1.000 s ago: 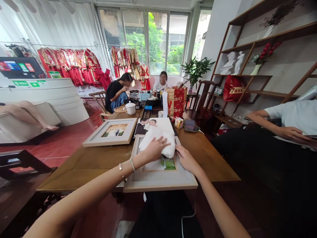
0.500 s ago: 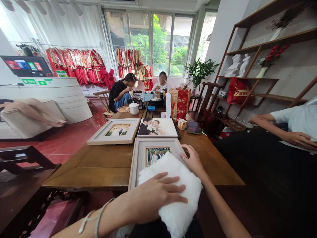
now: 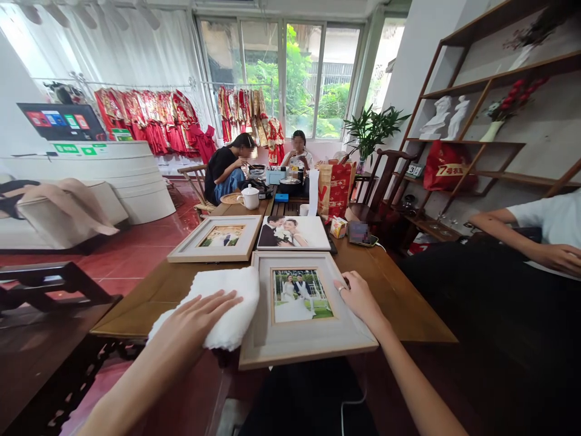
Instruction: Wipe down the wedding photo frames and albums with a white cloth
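Observation:
My left hand (image 3: 200,321) is on a fluffy white cloth (image 3: 231,284) left of the nearest picture frame, with its fingers stretched out over the top. The thumb is hidden, but the cloth goes along with the hand. The pale frame (image 3: 308,348) holds a wedding photo (image 3: 302,297) of a couple outdoors. It lies at the table's near edge, jutting slightly over it. My right hand (image 3: 361,300), with a ring on one finger, grips the frame's right edge. Behind are a second framed photo (image 3: 213,236) and an unframed photo panel (image 3: 295,233).
Farther along the wooden table (image 3: 403,297) stand a white lidded mug (image 3: 249,197), a paper bag (image 3: 336,188), a small box (image 3: 338,227) and a phone (image 3: 362,233). Two people sit at the far end. Another person's arm (image 3: 503,233) is at the right, near shelves.
My left hand and the cloth have moved left, off the front of the near frame, so its photo now shows fully. My right hand stays at the frame's right edge.

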{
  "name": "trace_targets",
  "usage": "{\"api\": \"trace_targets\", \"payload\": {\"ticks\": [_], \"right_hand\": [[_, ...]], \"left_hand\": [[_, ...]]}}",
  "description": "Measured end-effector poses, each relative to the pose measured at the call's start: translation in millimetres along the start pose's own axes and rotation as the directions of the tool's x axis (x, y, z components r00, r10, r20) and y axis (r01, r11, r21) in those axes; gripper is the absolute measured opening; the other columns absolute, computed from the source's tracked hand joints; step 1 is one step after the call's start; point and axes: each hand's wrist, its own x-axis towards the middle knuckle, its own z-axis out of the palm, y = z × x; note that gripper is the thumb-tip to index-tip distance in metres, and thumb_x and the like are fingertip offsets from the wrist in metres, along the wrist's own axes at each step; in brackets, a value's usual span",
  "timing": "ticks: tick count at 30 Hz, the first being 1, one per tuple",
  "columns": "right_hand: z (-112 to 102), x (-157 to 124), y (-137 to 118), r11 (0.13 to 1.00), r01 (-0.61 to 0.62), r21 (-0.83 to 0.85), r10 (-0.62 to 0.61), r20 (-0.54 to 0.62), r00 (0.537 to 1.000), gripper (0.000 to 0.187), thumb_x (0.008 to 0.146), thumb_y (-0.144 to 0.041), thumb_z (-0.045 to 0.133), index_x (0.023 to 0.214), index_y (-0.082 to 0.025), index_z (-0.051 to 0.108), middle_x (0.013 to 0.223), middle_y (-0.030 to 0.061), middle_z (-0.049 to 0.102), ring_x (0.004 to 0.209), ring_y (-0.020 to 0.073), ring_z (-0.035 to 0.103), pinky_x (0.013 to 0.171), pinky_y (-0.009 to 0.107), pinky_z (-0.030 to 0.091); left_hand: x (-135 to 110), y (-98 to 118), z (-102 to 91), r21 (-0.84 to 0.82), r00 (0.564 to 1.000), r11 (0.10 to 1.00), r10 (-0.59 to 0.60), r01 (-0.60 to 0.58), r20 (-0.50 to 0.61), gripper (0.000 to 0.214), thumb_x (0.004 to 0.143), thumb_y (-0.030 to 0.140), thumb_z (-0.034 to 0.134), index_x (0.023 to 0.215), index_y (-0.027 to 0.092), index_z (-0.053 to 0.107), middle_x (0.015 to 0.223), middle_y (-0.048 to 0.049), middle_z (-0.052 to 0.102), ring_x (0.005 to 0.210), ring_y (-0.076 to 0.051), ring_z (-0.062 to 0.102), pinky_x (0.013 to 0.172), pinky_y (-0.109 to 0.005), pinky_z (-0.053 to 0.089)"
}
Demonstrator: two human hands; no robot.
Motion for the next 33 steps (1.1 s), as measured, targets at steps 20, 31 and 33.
{"api": "trace_targets", "payload": {"ticks": [20,31,33], "right_hand": [[-16,-9,1,0.996,-0.089,-0.010,0.090,0.021,0.996,0.020,0.083,-0.029,0.039,0.087,-0.017,0.055,0.087,0.0095,0.064,0.082,0.0224,0.060,0.070,0.031,0.042],[-16,-10,0,0.961,-0.180,0.212,0.192,-0.040,0.981,0.026,0.075,-0.033,0.052,0.093,-0.017,0.063,0.092,0.0094,0.070,0.082,0.0223,0.065,0.072,0.032,0.048],[-17,-11,0,0.952,-0.178,0.251,0.192,-0.036,0.981,0.028,0.075,-0.034,0.053,0.095,-0.017,0.063,0.094,0.0099,0.070,0.083,0.0221,0.065,0.073,0.032,0.049]], "left_hand": [[-8,-47,65.4,-0.043,0.982,0.995,0.078,-0.086,-0.171,0.072,0.075,0.025,0.055,0.143,0.027,0.028,0.148,-0.0044,0.031,0.137,-0.029,0.023,0.109,-0.051,0.023],[61,33,32.3,-0.128,0.922,0.915,-0.370,0.383,0.115,0.055,0.085,0.061,0.033,0.083,0.016,0.064,0.085,-0.0132,0.067,0.080,-0.031,0.064,0.066,-0.039,0.047],[70,40,33.5,-0.059,0.910,0.920,-0.372,0.388,0.180,0.052,0.085,0.060,0.036,0.083,0.015,0.063,0.088,-0.0154,0.067,0.083,-0.033,0.064,0.065,-0.039,0.046]]}}
